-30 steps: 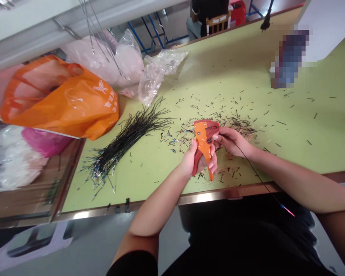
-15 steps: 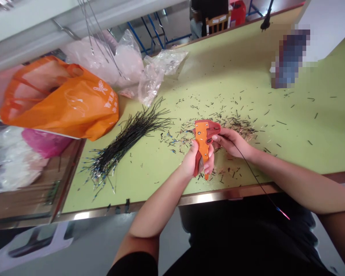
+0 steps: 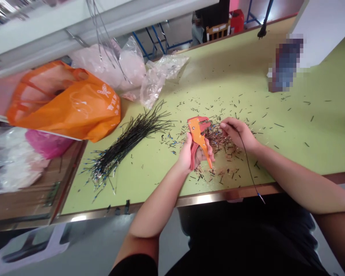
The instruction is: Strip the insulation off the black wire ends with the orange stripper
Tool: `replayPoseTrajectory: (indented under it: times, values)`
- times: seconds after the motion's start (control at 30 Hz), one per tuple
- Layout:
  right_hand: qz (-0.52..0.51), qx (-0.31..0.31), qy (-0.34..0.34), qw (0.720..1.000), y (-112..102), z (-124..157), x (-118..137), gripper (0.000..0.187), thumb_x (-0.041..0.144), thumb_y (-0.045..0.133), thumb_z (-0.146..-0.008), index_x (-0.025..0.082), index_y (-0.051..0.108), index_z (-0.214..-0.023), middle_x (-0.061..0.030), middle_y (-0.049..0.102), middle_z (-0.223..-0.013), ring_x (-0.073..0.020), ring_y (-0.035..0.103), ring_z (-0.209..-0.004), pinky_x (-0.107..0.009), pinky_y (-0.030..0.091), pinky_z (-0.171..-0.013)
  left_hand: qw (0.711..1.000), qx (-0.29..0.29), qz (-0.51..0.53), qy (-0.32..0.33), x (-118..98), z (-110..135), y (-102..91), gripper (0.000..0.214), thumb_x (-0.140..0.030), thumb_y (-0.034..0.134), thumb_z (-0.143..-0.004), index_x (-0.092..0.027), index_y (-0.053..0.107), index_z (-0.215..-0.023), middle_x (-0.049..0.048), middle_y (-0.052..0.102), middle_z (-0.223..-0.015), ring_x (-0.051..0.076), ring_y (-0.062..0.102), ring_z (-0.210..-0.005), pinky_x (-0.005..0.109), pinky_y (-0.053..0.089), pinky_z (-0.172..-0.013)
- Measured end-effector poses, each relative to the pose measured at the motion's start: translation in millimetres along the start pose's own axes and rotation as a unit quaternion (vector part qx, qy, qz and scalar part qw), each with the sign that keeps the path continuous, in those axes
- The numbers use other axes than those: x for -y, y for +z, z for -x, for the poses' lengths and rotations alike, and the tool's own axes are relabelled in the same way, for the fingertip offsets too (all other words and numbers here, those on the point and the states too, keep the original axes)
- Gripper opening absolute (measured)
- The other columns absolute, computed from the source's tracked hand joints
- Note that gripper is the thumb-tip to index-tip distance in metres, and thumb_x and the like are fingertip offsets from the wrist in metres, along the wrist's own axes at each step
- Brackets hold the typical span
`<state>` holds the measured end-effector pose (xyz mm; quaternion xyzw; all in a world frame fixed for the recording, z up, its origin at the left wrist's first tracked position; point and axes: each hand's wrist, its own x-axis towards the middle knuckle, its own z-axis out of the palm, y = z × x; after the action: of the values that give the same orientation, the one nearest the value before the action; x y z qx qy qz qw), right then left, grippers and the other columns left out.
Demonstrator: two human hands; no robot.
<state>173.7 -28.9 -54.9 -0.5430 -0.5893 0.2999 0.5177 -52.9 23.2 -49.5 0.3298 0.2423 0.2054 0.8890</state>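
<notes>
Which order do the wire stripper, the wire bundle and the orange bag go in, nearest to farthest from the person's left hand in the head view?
1. Wire stripper: gripped in the left hand.
2. Wire bundle: lying to the hand's left.
3. Orange bag: farther left, past the bundle.

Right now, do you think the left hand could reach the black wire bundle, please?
Probably yes: only offcuts lie between the left hand and the black wire bundle, though it grips the orange wire stripper.
</notes>
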Motion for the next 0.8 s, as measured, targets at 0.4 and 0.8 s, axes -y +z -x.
replayPoseTrajectory:
  times: [0.4, 0.8]
  values:
    - [0.069, -0.018, -0.049, 0.996, 0.6, -2.3, 9.5, 0.047, 0.064, 0.059, -0.104, 0.022, 0.067, -0.087, -0.0005, 0.062, -0.070, -0.0154, 0.052, -0.061, -0.031, 0.043, -0.061, 0.987, 0.103, -0.123, -0.009, 4.6, 0.9, -13.5, 0.089, -0.094, 0.063, -0.079, -0.011, 0.071, -0.111, 0.0181, 0.081, -0.096, 0.032, 0.082, -0.093, 0.040, 0.066, -0.080]
    - [0.092, 0.031, -0.040, 0.995, -6.5, -2.0, 11.9, 0.057, 0.071, 0.053, -0.104, 0.022, 0.058, -0.076, 0.0004, 0.053, -0.069, -0.0154, 0.046, -0.063, -0.032, 0.038, -0.062, 0.986, 0.085, -0.143, -0.003, 5.6, -0.4, -11.6, 0.084, -0.094, 0.063, -0.080, -0.012, 0.069, -0.096, 0.0128, 0.077, -0.078, 0.029, 0.080, -0.075, 0.038, 0.065, -0.071]
